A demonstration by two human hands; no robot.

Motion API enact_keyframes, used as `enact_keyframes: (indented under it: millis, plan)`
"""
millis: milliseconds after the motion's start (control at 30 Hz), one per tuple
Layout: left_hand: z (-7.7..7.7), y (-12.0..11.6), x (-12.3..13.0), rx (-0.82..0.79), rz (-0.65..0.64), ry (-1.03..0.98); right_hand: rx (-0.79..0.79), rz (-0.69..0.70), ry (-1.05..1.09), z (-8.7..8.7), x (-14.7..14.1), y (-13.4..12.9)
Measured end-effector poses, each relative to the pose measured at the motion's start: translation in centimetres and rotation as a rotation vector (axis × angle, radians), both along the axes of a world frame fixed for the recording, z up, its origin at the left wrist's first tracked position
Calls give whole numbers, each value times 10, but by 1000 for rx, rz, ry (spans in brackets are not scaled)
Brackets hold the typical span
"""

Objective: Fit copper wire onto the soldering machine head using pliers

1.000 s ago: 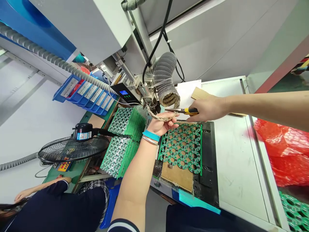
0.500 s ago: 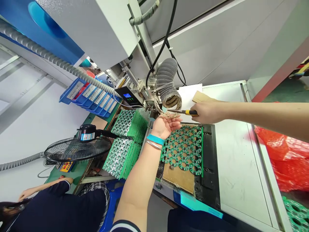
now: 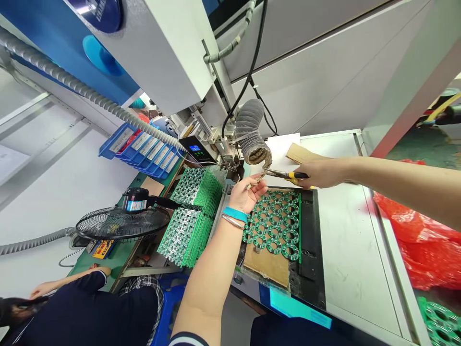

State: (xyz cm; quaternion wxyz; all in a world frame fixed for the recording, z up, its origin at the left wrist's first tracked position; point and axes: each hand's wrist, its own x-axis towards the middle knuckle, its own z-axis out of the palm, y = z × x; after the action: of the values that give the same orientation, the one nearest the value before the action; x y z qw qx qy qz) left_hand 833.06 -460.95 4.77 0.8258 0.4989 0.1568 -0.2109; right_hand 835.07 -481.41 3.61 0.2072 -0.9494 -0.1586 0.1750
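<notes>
My right hand (image 3: 317, 174) is closed around the handles of yellow-and-black pliers (image 3: 291, 175). Their long jaws reach left to a frayed, brownish strip (image 3: 265, 172) below the mouth of a grey flexible hose (image 3: 250, 129). Palm up, my left hand (image 3: 248, 193) has its fingers curled round the strip's lower end, under the hose. Just below the hands, a panel of green ring-shaped circuit boards (image 3: 275, 223) lies on brown board (image 3: 266, 264) over a black fixture (image 3: 309, 254).
Left of my forearm stand stacked green panels (image 3: 189, 216), with a black fan (image 3: 124, 221) and blue bins (image 3: 144, 151) beyond. A machine head (image 3: 226, 149) is behind my left hand. Red plastic (image 3: 421, 240) lies at right; another person (image 3: 90, 307) sits lower left.
The pliers' handles have spread, and their jaws have moved right to the strip's side. My left fingers have curled round the strip, which hangs in a different shape. The view has shifted slightly.
</notes>
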Motion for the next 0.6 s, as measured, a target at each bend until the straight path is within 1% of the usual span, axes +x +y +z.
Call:
enact_keyframes:
  millis: [67, 100, 167, 200, 233, 300, 400, 467, 500, 533, 600]
  plan:
    - [-2, 3, 1, -11, -15, -4, 27, 2, 112, 4, -12, -13]
    - [-3, 4, 1, -16, -24, -5, 42, -25, 125, 5, -19, -22]
    - [-7, 7, 3, -20, -31, -5, 60, -157, 79, 4, -36, -39]
    - [-9, 7, 4, -20, -29, -3, 36, -234, 55, 0, -46, -48]
    - [-11, 7, 5, -20, -28, 3, -8, -305, 48, -6, -57, -56]
    - [-14, 7, 7, -13, -27, 21, -69, -411, 52, -23, -77, -68]
    - [-13, 7, 5, 6, 3, 61, -44, -487, 57, -55, -101, -74]
    - [-8, 11, -5, 24, 83, 69, -5, -498, 59, -69, -110, -74]
    - [-6, 15, -15, 29, 136, 61, 15, -500, 84, -73, -114, -72]
    - [-4, 21, -27, 30, 189, 43, 42, -500, 128, -75, -119, -70]
    - [-3, 37, -60, 30, 284, -5, 99, -535, 147, -73, -133, -65]
